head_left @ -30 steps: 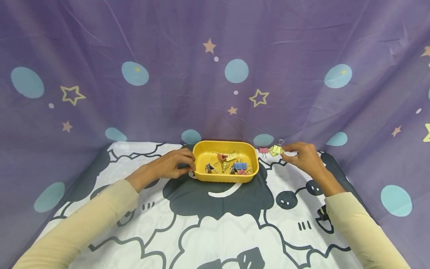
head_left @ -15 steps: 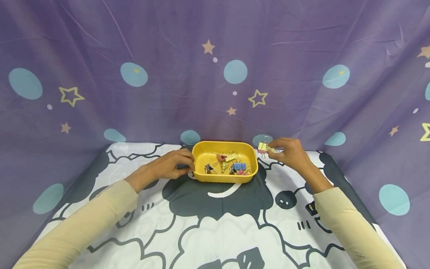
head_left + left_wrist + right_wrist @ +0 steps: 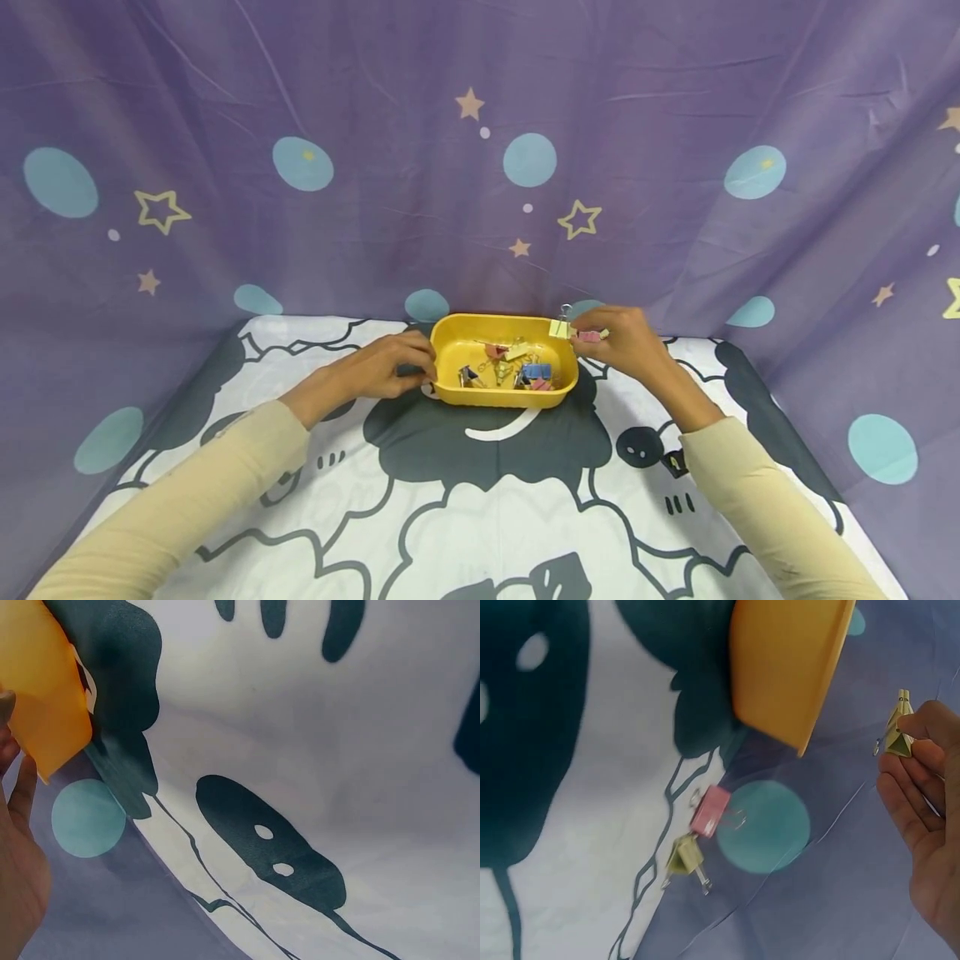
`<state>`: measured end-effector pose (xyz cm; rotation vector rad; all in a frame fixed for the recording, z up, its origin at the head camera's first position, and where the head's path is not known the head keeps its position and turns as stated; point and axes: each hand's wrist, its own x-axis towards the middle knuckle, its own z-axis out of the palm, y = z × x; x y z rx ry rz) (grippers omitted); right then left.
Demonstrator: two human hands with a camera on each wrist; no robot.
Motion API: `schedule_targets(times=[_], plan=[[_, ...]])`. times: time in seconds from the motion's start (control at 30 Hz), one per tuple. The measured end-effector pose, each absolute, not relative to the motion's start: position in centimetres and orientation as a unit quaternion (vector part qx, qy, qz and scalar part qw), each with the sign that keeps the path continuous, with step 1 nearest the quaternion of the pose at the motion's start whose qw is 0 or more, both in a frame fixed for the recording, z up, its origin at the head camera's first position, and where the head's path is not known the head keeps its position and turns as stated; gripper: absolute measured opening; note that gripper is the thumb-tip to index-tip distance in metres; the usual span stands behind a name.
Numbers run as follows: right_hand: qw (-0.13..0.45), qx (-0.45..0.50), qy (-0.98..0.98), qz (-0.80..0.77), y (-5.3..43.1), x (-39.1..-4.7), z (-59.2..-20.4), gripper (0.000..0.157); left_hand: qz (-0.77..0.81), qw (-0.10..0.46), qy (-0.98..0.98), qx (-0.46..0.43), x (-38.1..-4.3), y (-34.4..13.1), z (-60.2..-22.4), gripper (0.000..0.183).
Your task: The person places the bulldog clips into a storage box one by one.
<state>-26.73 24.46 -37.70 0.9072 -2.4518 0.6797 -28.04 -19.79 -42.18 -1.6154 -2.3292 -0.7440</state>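
Observation:
My right hand (image 3: 626, 337) pinches a yellow binder clip (image 3: 558, 329) between thumb and fingers, held up at the right back rim of the yellow tray (image 3: 502, 399). The right wrist view also shows this yellow clip (image 3: 901, 733), with the tray's wall apart from it. My left hand (image 3: 390, 365) holds the tray's left end; its fingers (image 3: 24, 791) are partly cut off in the left wrist view. Inside the tray lie several binder clips: a blue one (image 3: 536, 371), a yellow one (image 3: 516, 352), and red, pink and dark ones.
Right of the tray, a pink binder clip (image 3: 710, 811) and another yellow binder clip (image 3: 684, 855) lie at the cloth's back edge. A white and dark patterned cloth (image 3: 480, 517) covers the table. The purple curtain (image 3: 390, 233) rises close behind the tray.
My right hand has carried the yellow clip leftward, past the pink clip, to the tray's right rim. My left hand stays at the tray's left end.

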Motion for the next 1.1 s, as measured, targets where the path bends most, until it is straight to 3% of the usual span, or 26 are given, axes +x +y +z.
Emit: schedule_targets(times=[1.1], plan=[[0.153, 0.389, -0.869, 0.265, 16.7, -25.1, -38.5, 0.019, -0.255, 0.115, -0.784, -0.554, -28.2, -19.6, -42.3, 0.022]])
